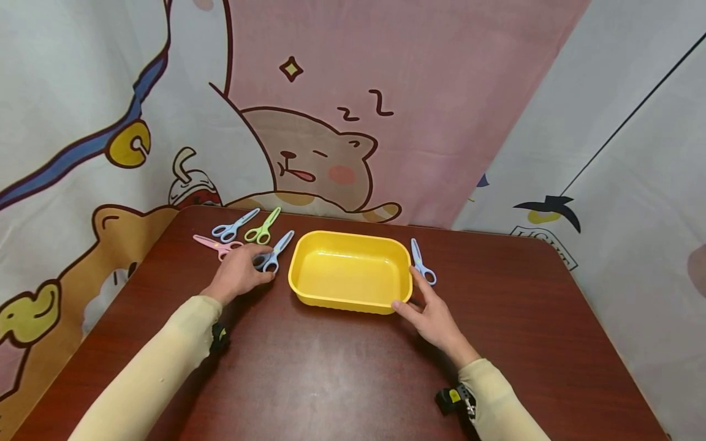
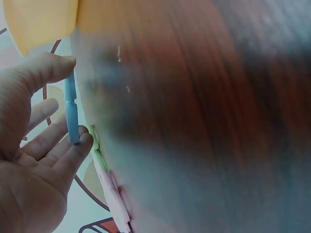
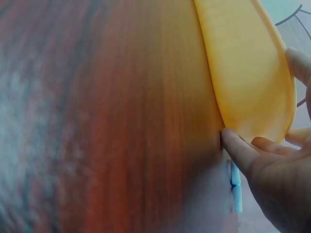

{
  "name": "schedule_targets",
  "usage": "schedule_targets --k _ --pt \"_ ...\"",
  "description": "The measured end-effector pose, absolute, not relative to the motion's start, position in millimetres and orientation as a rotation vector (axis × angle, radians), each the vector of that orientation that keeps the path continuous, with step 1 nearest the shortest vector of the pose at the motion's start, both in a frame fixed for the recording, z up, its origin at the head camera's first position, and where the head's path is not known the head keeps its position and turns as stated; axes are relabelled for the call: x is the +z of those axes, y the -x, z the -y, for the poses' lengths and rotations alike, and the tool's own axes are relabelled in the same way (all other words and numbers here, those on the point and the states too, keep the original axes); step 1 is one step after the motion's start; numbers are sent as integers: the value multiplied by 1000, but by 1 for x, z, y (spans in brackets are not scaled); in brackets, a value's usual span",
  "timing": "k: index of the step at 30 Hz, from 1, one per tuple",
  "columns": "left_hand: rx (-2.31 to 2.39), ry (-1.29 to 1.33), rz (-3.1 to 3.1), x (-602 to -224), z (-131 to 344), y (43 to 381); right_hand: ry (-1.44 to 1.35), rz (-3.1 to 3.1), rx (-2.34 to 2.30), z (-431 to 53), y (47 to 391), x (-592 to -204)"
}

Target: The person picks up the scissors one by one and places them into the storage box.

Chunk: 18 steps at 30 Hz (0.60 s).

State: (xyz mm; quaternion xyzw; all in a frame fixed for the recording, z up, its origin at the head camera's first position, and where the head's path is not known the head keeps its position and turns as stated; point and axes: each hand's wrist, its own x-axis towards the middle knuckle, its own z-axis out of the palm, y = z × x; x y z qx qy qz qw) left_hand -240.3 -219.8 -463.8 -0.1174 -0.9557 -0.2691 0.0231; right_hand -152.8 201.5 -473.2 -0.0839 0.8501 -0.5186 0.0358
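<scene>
Left fingers (image 2: pixel 73 158) pinching scissors (image 1: pixel 280 246), right (image 1: pixel 432 311) touching tray (image 1: pixel 350 278)

I make out smooth, glossy plastic in the yellow tray (image 1: pixel 350 275), plastic-looking blue scissors (image 1: pixel 276 250) on its left, a wood-grain tabletop (image 1: pixel 331 380), shiny on the near side, and matt, lightly creased cloth (image 1: pixel 441 92) on the far side.
</scene>
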Motion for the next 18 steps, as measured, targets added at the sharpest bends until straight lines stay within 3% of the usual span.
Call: schedule_targets --k 18 --pt "-881 315 2943 -457 221 235 221 -2669 -1551 -202 153 -476"
